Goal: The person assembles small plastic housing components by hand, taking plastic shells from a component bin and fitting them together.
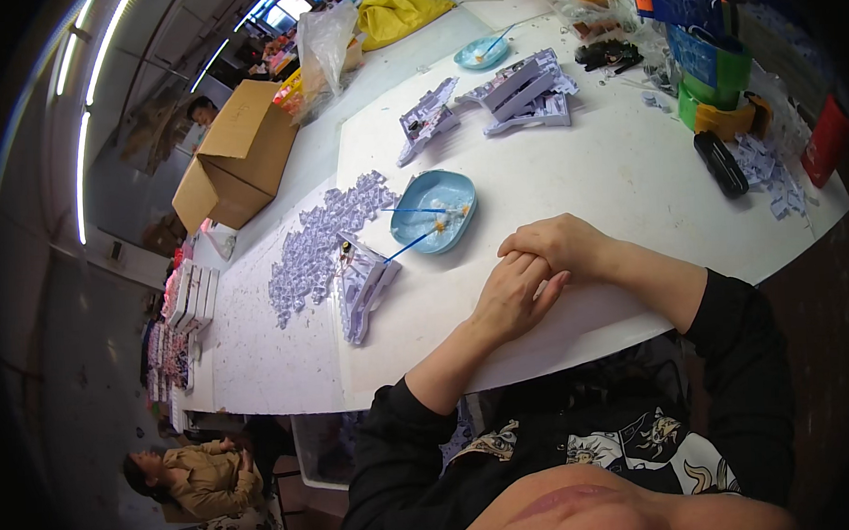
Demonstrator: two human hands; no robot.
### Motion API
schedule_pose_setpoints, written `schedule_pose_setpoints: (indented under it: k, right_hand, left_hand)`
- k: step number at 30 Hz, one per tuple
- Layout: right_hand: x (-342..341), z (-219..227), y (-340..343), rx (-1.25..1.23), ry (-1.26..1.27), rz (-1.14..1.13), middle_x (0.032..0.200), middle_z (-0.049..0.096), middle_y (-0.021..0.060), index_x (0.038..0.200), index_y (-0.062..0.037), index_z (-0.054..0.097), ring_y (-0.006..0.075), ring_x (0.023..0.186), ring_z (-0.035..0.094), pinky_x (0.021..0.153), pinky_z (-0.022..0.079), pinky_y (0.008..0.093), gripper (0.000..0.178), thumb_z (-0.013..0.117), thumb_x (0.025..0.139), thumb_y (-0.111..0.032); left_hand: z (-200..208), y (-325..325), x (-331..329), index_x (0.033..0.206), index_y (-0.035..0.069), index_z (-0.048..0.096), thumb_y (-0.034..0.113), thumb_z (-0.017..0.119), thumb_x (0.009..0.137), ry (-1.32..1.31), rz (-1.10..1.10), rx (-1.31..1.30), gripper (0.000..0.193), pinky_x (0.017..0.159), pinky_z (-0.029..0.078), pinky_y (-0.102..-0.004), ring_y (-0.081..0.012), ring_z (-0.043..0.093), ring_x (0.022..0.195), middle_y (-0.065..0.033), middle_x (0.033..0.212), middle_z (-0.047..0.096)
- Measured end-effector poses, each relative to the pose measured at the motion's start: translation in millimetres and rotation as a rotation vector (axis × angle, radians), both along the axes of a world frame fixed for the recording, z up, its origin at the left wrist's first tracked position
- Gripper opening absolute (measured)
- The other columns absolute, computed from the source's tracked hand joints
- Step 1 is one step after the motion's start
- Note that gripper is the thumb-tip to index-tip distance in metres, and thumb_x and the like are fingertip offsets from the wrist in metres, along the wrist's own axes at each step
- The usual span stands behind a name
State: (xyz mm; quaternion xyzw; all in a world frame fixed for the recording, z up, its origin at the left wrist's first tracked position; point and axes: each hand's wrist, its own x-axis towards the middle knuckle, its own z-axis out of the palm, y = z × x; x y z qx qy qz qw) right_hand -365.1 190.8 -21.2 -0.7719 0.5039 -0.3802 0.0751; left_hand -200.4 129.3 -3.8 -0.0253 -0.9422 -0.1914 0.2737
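Note:
My two hands are folded together over the white table. My right hand [568,244] lies on top, its fingers wrapped round the fingers of my left hand [513,301]. The left hand is closed, fingers together and partly hidden, its thumb pointing outward. No object shows in either hand. Left of them sits a blue dish [428,186] holding whitish and orange bits, with two thin blue sticks [412,245] leaning on its rim. Beside it stands a lilac plastic part [362,285] with small dark fittings. A heap of small lilac pieces [315,241] spreads further left.
More lilac parts [521,90] and a second blue dish [482,52] lie farther back. A cardboard box [240,155] stands at far left. On the right are a black tool-like object [720,164], tape rolls [715,86] and lilac scraps [769,174]. Another person [202,478] sits at lower left.

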Motion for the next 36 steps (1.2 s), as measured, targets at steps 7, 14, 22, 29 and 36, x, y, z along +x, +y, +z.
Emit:
schedule_pose_setpoints:
  k: [7,14,22,29,36]
  right_hand:
    - [-6,3,5,-0.005,-0.007,0.001,0.097,0.07,0.0067,0.11,-0.0118,0.064,0.0275,0.091,0.069,0.077,0.055,0.039,0.035,0.07,0.076,-0.013]
    - [-3,4,-2,-0.034,-0.019,-0.013,0.097,0.071,0.0093,0.108,-0.0098,0.067,0.0275,0.088,0.07,0.075,0.056,0.0367,0.032,0.069,0.077,-0.017]
    - [11,12,0,0.106,-0.068,-0.037,0.097,0.072,0.0121,0.11,-0.0046,0.068,0.0272,0.087,0.071,0.077,0.056,0.0337,0.032,0.067,0.078,-0.009]
    - [26,19,9,0.177,-0.143,-0.078,0.093,0.07,0.0136,0.113,-0.0005,0.065,0.0256,0.087,0.07,0.077,0.055,0.0329,0.037,0.068,0.076,-0.008]
    - [17,11,7,0.27,-0.265,-0.125,0.093,0.068,0.0113,0.114,-0.0002,0.063,0.0219,0.086,0.068,0.078,0.053,0.0314,0.037,0.068,0.078,-0.009]
  left_hand:
    - [-1,4,-5,0.096,0.002,0.063,0.013,0.067,0.091,-0.011,0.01,0.001,0.012,0.077,0.047,-0.043,-0.0349,0.058,0.086,-0.0155,0.089,0.061]
    - [-15,-5,-5,0.09,0.003,0.062,0.02,0.07,0.089,0.056,0.029,0.037,0.019,0.077,0.047,-0.0433,-0.034,0.059,0.087,-0.0146,0.089,0.062]
    - [-25,-8,0,0.079,0.003,0.059,0.031,0.067,0.091,0.083,0.0,0.062,0.031,0.077,0.048,-0.0431,-0.0331,0.06,0.084,-0.0151,0.084,0.062]
    - [-30,-9,-5,0.079,0.002,0.063,0.031,0.067,0.09,0.09,0.004,0.054,0.031,0.078,0.049,-0.0428,-0.0332,0.061,0.085,-0.0159,0.082,0.064]
    - [-36,-10,-16,0.075,0.002,0.064,0.032,0.066,0.089,0.124,-0.01,0.063,0.034,0.076,0.049,-0.0441,-0.0336,0.062,0.08,-0.0159,0.077,0.064]
